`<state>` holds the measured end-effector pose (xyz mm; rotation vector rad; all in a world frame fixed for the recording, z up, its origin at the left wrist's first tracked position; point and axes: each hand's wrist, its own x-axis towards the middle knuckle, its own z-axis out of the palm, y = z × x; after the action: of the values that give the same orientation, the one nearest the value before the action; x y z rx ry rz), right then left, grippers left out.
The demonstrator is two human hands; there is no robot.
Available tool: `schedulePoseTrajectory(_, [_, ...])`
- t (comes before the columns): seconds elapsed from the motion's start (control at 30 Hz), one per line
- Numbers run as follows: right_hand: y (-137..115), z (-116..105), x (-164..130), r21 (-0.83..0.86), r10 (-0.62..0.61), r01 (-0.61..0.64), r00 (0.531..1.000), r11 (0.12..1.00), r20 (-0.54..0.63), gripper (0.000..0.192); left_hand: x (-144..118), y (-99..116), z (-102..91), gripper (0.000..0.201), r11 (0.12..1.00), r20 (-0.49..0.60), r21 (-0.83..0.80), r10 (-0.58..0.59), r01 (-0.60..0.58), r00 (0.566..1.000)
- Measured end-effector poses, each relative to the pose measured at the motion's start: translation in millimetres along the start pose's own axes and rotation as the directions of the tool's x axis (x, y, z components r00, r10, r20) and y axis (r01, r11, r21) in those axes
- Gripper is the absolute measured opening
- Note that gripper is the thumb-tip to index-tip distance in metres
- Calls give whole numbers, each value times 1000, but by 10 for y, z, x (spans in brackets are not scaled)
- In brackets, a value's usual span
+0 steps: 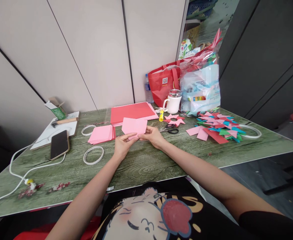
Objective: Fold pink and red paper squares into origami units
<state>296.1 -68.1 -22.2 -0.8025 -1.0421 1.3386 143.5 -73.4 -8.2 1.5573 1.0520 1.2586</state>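
A sheet of pink paper [134,126] is held up between my two hands, a little above the table's middle. My left hand [123,144] pinches its lower left edge, fingers and thumb closed on it. On the lower right edge, my right hand [153,136] grips the same sheet, thumb near the left thumb. To the left of it lies a stack of pink paper squares [101,134] with some red below. Behind the held sheet rests a larger pile of red sheets [130,110]. Black-handled scissors [172,131] lie just right of my right hand.
Two white tape rolls [93,155], a phone [59,145] with a cable, and a hammer [65,122] lie left. A glue stick [161,116], white mug [173,101], paper star ring [174,120], red bag [162,83], and a pile of folded coloured paper [220,125] stand right.
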Motion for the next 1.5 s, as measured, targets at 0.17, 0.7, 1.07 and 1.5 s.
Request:
schedulePoseTrajectory(0.17, [9,-9,1,19,5,-5,1000,1000,-9,37,27,-71,-18,39,1000,44,-19,9,-8,999])
schedulePoseTrajectory(0.7, [-16,6,-16,-97,-49,55,997,994,62,39,-2,-11,1,37,1000,16,-1,-30,30,999])
schedulePoseTrajectory(1.07, [-49,-33,25,-73,-71,82,986,994,151,46,15,7,-28,41,994,-1,82,-66,66,998])
schedulePoseTrajectory(1.5, [-2,-87,88,-10,-38,40,989,999,146,47,21,28,-9,33,996,-32,-55,-78,76,996])
